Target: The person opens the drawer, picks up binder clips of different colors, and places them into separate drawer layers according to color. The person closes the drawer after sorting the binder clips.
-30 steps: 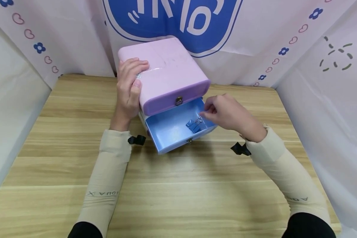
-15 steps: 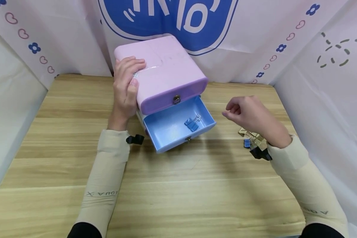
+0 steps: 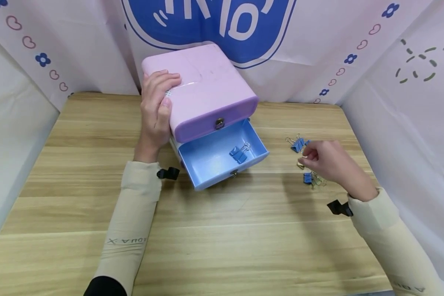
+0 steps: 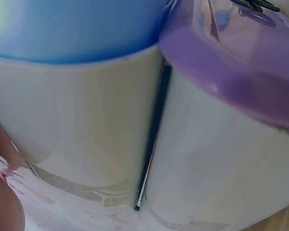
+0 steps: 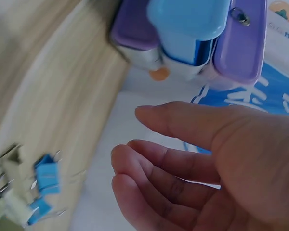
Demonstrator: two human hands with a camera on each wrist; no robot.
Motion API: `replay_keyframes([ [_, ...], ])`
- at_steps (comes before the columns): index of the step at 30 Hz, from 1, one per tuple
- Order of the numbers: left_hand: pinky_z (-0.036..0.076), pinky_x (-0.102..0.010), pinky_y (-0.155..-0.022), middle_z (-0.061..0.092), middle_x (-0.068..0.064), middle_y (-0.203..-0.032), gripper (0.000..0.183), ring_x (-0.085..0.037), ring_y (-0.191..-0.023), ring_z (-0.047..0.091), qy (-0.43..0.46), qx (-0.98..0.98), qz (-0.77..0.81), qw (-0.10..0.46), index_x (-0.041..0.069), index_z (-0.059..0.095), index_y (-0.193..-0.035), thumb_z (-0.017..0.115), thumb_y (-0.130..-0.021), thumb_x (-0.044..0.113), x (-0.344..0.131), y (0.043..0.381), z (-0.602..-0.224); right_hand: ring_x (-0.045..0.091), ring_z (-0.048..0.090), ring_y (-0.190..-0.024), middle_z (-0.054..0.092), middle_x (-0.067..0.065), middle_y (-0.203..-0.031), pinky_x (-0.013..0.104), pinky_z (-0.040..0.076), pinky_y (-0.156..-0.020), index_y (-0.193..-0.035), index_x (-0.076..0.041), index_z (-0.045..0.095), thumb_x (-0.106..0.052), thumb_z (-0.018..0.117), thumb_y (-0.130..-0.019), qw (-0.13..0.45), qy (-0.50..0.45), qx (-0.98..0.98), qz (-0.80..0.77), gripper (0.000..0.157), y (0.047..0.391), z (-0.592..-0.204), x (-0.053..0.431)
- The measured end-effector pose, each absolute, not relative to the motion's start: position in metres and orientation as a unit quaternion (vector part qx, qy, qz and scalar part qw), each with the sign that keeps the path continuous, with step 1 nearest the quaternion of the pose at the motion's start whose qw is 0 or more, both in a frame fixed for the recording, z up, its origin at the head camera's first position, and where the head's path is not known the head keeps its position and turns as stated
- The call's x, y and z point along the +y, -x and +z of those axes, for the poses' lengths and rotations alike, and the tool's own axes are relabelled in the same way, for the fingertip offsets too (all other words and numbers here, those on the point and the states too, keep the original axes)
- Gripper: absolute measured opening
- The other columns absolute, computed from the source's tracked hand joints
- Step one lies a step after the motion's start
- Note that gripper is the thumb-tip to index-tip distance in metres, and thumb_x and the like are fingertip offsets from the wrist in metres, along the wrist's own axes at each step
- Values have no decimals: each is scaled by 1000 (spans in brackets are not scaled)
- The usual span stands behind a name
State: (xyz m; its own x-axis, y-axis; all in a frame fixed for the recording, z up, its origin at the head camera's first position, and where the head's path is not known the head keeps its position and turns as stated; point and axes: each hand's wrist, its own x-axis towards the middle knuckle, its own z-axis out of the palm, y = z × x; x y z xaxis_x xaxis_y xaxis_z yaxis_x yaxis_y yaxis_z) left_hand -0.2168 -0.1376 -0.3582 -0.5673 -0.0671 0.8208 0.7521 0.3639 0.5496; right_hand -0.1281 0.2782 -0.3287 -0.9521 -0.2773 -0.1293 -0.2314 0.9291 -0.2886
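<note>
My left hand (image 3: 155, 111) rests on the left side of a small drawer box, its fingers lying over the pink top (image 3: 211, 78). Below the purple upper front, a blue drawer (image 3: 201, 166) is pulled out, with blue binder clip (image 3: 239, 154) lying in it. Over to the right, my right hand (image 3: 329, 164) hovers just above a loose group of binder clips. The right wrist view shows its thumb (image 5: 178, 118) apart from loosely bent fingers, with nothing held. Blue binder clips (image 5: 47, 175) and gold ones (image 5: 12, 166) lie nearby, and the hand partly hides the group in the head view.
Everything stands on a wood-grain table (image 3: 214, 246). A white printed cloth (image 3: 92, 45) rises behind the box, and another white sheet (image 3: 403, 123) borders the right side. In the left wrist view the box's white side wall (image 4: 86, 115) fills most of the picture.
My right hand has moved from the drawer's right edge out to the right, over the clips, which it uncovered on the way. My left hand keeps its place on the box.
</note>
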Motion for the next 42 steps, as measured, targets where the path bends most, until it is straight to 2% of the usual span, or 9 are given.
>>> replay_keyframes([
  [8, 9, -44, -135, 72, -20, -132, 58, -36, -137, 55, 238, -724, -507, 402, -3, 73, -121, 37, -88, 29, -141, 225, -366, 17, 67, -70, 74, 9, -81, 40, 56, -69, -92, 3, 74, -15, 76, -93, 90, 111, 983, -116, 18, 116, -346, 311],
  [13, 9, -44, -134, 72, -21, -131, 58, -37, -136, 55, 239, -723, -508, 402, -4, 73, -121, 36, -88, 28, -140, 224, -365, 15, 60, -67, 70, 5, -78, 37, 51, -68, -91, 1, 73, -16, 77, -92, 119, 93, 983, -109, 18, 111, -355, 320],
  [18, 10, -44, -134, 71, -25, -130, 58, -41, -135, 54, 236, -722, -512, 402, -8, 72, -119, 36, -88, 26, -138, 216, -358, 16, 52, -65, 60, 1, -73, 35, 45, -69, -85, -3, 68, -16, 74, -93, 133, 88, 982, -96, 17, 111, -362, 320],
  [20, 10, -44, -134, 71, -26, -130, 58, -42, -135, 54, 235, -722, -511, 402, -8, 71, -119, 36, -88, 26, -137, 215, -357, 16, 47, -63, 51, 0, -69, 35, 41, -67, -77, -6, 62, -16, 74, -94, 131, 86, 984, -89, 23, 111, -364, 318],
  [24, 10, -45, -134, 71, -24, -130, 58, -40, -135, 54, 238, -723, -509, 402, -6, 72, -120, 36, -88, 27, -138, 219, -360, 16, 43, -61, 44, 1, -68, 33, 37, -62, -75, -8, 58, -14, 73, -94, 134, 75, 985, -79, 26, 107, -363, 313],
  [28, 10, -44, -134, 72, -21, -131, 58, -38, -136, 55, 238, -723, -507, 404, -4, 73, -120, 36, -88, 28, -140, 223, -363, 17, 45, -61, 47, 2, -68, 32, 36, -59, -75, -8, 61, -10, 69, -92, 138, 72, 985, -77, 20, 105, -362, 308],
  [32, 10, -45, -134, 72, -21, -131, 59, -38, -136, 55, 238, -722, -506, 406, -4, 73, -120, 36, -88, 29, -140, 224, -364, 16, 43, -58, 45, 1, -66, 31, 34, -56, -66, -11, 55, -8, 69, -89, 145, 70, 984, -71, 27, 106, -364, 306],
  [36, 10, -45, -134, 72, -22, -131, 58, -39, -136, 55, 239, -723, -507, 404, -5, 73, -120, 36, -88, 28, -140, 223, -364, 15, 44, -58, 48, 1, -66, 31, 35, -55, -61, -13, 53, -12, 75, -90, 166, 60, 983, -53, 36, 107, -369, 307],
  [42, 10, -45, -134, 71, -23, -130, 58, -40, -135, 55, 237, -722, -509, 405, -6, 72, -119, 36, -88, 27, -139, 221, -361, 17, 49, -58, 57, 3, -66, 31, 40, -55, -66, -10, 59, -13, 76, -90, 169, 51, 984, -35, 30, 108, -372, 308],
])
